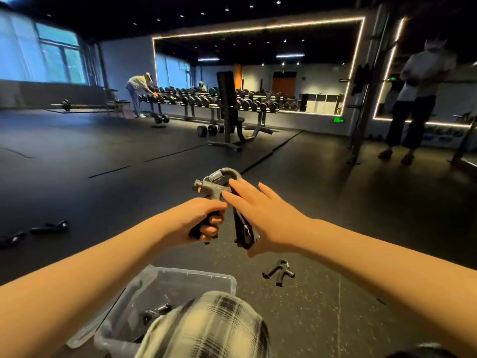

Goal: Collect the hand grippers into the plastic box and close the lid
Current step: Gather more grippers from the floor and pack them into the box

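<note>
I see left hand (pixel 198 220) fisted round one handle of grey spring-loaded hand gripper (pixel 219 188), above clear plastic box (pixel 227 280); right hand (pixel 268 215) open-fingered on other handle.

gym floor is shown. long dumbbell rack (pixel 206 98) is set along far wall, loose dumbbells (pixel 209 130) left on floor before it. adjustable weight bench (pixel 228 112) is stood mid-room. barbell (pixel 67 105) is laid at left. wall mirror (pixel 258 65) is edged with light strip. dark rubber mat flooring (pixel 103 156) is laid throughout. large windows (pixel 51 55) are seen at left. hand grippers (pixel 278 272) are scattered on floor.
</note>
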